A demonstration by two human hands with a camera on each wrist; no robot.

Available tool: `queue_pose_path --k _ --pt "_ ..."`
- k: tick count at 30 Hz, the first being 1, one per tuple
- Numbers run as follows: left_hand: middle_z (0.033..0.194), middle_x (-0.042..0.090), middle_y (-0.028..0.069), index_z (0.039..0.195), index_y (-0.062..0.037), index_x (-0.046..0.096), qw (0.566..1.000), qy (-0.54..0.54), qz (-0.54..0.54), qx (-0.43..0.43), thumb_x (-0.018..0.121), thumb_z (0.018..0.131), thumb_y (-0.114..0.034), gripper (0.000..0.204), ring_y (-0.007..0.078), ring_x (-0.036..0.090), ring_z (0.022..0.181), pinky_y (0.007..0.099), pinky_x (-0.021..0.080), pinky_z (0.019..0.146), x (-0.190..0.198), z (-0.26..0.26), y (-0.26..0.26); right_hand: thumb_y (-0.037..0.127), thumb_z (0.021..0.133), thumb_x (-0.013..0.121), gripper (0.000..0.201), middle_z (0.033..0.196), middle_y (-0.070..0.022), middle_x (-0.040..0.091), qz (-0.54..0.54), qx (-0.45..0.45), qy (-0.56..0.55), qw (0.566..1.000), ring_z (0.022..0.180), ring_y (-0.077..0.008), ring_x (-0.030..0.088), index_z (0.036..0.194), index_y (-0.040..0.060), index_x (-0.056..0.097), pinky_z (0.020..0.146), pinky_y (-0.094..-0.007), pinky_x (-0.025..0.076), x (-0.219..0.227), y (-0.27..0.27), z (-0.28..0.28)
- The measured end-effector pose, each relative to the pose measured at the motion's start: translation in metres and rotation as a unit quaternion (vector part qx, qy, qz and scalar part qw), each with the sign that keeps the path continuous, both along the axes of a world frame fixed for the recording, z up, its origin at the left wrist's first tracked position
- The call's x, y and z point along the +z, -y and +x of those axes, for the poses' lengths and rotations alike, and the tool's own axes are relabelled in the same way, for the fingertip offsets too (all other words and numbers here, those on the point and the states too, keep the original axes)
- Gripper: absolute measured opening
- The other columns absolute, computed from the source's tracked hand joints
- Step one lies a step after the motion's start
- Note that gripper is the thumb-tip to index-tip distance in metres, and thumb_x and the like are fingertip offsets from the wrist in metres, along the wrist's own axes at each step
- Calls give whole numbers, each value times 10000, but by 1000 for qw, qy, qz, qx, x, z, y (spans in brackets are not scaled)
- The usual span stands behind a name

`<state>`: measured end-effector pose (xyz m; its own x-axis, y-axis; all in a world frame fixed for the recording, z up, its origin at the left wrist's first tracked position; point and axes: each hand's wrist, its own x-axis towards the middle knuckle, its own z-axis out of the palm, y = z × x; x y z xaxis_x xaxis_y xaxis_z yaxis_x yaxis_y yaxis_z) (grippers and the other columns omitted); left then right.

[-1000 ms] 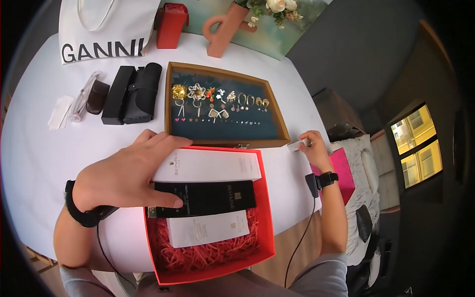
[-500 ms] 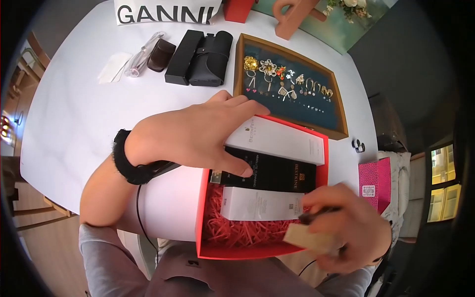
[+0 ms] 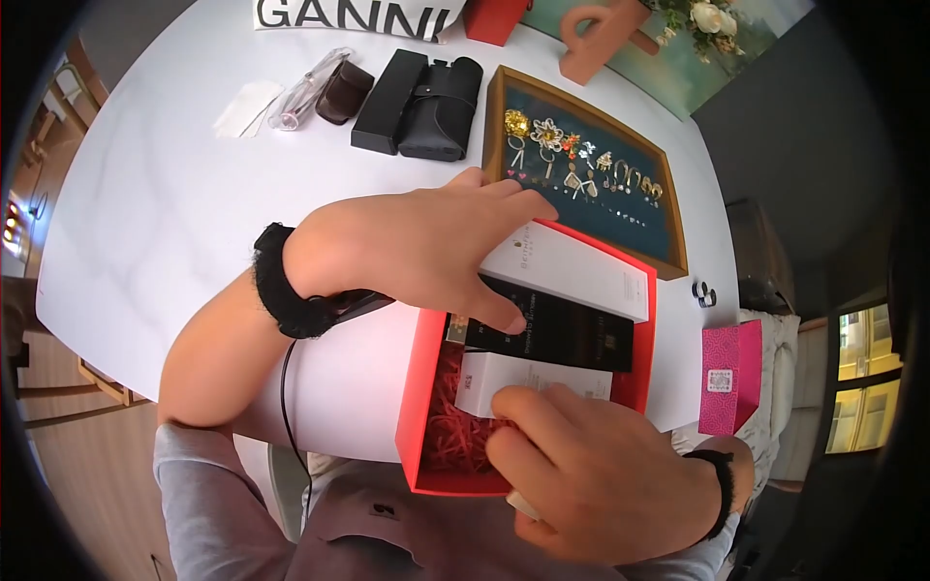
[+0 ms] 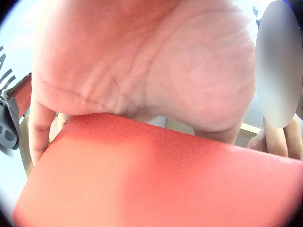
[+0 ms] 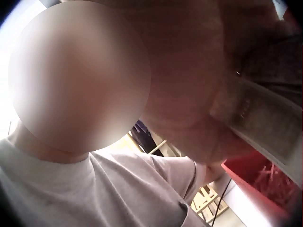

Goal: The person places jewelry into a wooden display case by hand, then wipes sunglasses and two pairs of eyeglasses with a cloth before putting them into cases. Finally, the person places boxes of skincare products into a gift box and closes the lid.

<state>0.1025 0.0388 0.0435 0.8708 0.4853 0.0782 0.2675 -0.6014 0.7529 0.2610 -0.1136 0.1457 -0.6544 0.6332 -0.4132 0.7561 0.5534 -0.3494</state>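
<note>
A red gift box [image 3: 423, 426] with red shredded paper [image 3: 457, 426] holds a white carton [image 3: 562, 254], a black carton [image 3: 581, 334] and a smaller white carton [image 3: 477, 378]. My left hand [image 3: 407, 247] spreads over the box's left back corner, its thumb over the black carton. In the left wrist view the palm rests on the red wall's edge. My right hand [image 3: 591, 474] is at the front of the box, curled round a small pale box [image 5: 265, 123]. In the head view only a bit of that box shows below the fingers.
A wooden-framed jewellery tray [image 3: 496, 97] stands behind the gift box. Black cases [image 3: 441, 111], a brown pouch [image 3: 344, 94] and white papers [image 3: 247, 108] lie at back left. Two small dark round items [image 3: 704, 293] and a pink box [image 3: 728, 378] are at right.
My right hand has come from the table's right side to the front of the gift box with the small pale box. The left hand stays on the box corner; the head view has shifted.
</note>
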Motion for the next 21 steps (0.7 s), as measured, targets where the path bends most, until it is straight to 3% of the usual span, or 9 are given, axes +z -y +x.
queue_pose_path --k 3,6,10,12,15,16,18,20,21 --pt "1253 562 110 1418 -62 429 1000 4 2 -2 807 760 -270 787 342 440 1184 404 475 936 2 2 0 149 728 761 432 1188 -150 530 60 52 -66 995 947 -268 586 1095 -6 592 697 -328 524 -22 0 -6" --pt "1265 560 113 1421 -64 428 1000 1 -5 2 806 762 -271 787 344 439 1192 406 475 938 3 0 0 193 755 769 498 1183 -135 532 71 22 -153 985 972 -273 582 1174 -1 584 729 -333 535 -30 -1 -5" --pt "1278 554 130 1429 -47 420 1000 2 9 0 807 763 -258 798 344 441 1191 407 477 934 2 0 0 236 786 765 521 1202 -134 526 46 -16 -108 993 998 -268 584 1217 13 576 763 -330 540 -21 5 18" --pt "1277 553 141 1435 -37 412 1000 4 11 -3 813 763 -253 811 345 442 1187 407 476 937 2 -1 -1 234 801 761 511 1152 -118 551 -33 23 -78 996 990 -255 604 1232 25 582 763 -324 544 -26 7 26" --pt "1259 556 181 1444 -11 411 999 25 29 -9 846 737 -232 859 363 451 1164 409 432 994 -1 -1 -3 258 800 773 516 1103 -100 579 7 62 -99 993 949 -252 629 1226 28 596 765 -328 551 -41 11 21" --pt "1252 558 185 1443 -12 418 999 35 39 -11 856 724 -221 867 367 454 1157 407 419 1009 -3 0 -3 258 800 773 516 1103 -100 579 17 40 -82 996 949 -252 629 1226 28 596 765 -328 551 -39 13 30" --pt "1247 558 185 1433 -15 436 1000 14 12 -2 868 698 -202 873 367 457 1154 402 397 1032 6 3 1 -4 714 735 428 1182 -172 585 43 -10 -190 981 930 -284 633 1124 72 640 784 -339 527 -32 12 49" --pt "1243 560 182 1431 -21 437 1000 3 -4 3 879 680 -198 889 359 453 1162 398 388 1042 10 4 2 -24 795 686 347 1087 -126 626 79 -168 -304 934 846 -214 642 1133 44 644 712 -291 516 -16 -13 90" --pt "1244 560 180 1429 -21 438 1000 8 -8 1 880 680 -199 887 354 451 1167 395 388 1044 10 5 2 19 858 666 270 980 -80 657 155 -262 -272 913 785 -163 634 1127 21 647 681 -265 500 -12 -26 114"
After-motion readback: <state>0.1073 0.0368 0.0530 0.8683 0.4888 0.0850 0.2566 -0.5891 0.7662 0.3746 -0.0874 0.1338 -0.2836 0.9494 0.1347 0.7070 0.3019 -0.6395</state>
